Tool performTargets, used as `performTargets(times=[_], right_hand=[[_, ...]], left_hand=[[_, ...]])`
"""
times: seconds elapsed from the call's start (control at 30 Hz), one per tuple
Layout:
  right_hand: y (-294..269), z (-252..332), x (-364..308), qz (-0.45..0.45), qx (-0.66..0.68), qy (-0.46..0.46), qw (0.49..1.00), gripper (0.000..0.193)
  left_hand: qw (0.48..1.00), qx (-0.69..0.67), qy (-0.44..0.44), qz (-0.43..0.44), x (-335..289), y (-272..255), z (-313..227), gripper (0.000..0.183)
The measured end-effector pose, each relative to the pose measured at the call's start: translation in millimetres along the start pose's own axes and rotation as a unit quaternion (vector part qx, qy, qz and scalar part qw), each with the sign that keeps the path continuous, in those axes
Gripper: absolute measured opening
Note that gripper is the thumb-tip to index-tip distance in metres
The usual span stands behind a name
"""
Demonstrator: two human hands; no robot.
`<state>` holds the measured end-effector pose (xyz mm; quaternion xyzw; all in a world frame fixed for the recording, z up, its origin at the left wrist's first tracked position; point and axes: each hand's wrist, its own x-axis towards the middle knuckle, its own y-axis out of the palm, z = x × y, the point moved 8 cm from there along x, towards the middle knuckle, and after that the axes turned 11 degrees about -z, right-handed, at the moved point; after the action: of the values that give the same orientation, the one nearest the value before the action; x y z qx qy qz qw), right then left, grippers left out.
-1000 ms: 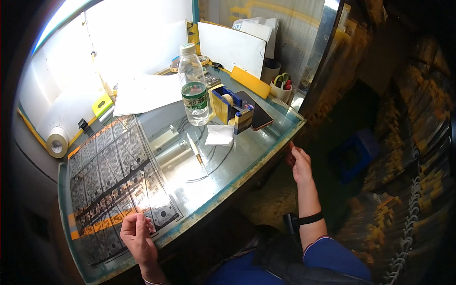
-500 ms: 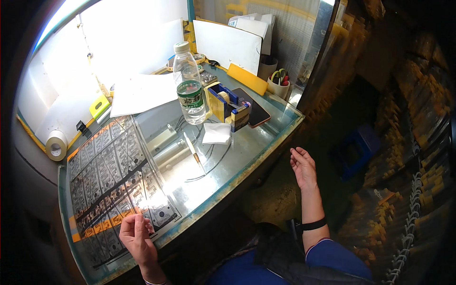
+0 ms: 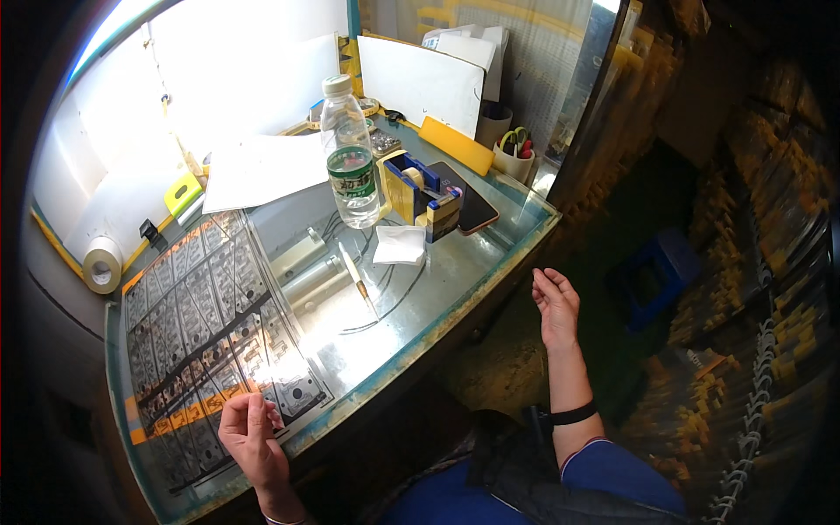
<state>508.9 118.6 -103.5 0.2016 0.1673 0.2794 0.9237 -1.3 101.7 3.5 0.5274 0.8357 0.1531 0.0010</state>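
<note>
Grey gridded sheet flat under left hand fingers.

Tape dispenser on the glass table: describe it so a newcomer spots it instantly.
Start at the glass table and find the tall clear water bottle near its far side. Just right of the bottle stands the tape dispenser, resting partly on a dark phone. It is the only blocky blue-and-yellow thing there, with a white folded cloth just in front.

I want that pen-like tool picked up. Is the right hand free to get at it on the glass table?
Probably yes. The right hand is empty and off the table's edge, and the thin pen-like tool lies alone on bare glass, nothing between them.
</note>
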Motion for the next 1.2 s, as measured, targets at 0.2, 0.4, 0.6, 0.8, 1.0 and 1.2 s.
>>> performTargets(times=[0.2, 0.4, 0.6, 0.8, 1.0, 1.2], right_hand=[[-15.2, -6.4, 18.2, -0.083, -0.023, -0.098, 0.991, 0.018], [-3.8, -1.6, 14.5, -0.129, 0.0, -0.207, 0.97, 0.017], [6.4, -3.9, 6.9, -0.157, -0.07, -0.278, 0.945, 0.013], [18.7, -2.9, -15.1, -0.116, -0.128, -0.336, 0.926, 0.008], [31.9, -3.4, -41.2, -0.055, -0.219, -0.353, 0.908, 0.018], [26.4, -8.3, -51.0, -0.018, -0.23, -0.349, 0.908, 0.018]], left_hand=[[1.0, 0.006, 0.0, 0.0, -0.3, 1.1, -0.5, 0.009], [1.0, 0.007, -0.002, 0.002, 0.3, -0.5, 0.1, 0.01], [1.0, 0.004, -0.002, 0.007, 0.5, 1.6, -1.4, 0.01], [1.0, 0.004, -0.008, -0.002, -1.2, 0.6, -1.7, 0.009], [1.0, 0.0, -0.005, -0.002, -1.2, 0.7, -1.1, 0.008], [1.0, 0.002, 0.0, 0.003, -1.4, 2.2, -2.5, 0.008]])
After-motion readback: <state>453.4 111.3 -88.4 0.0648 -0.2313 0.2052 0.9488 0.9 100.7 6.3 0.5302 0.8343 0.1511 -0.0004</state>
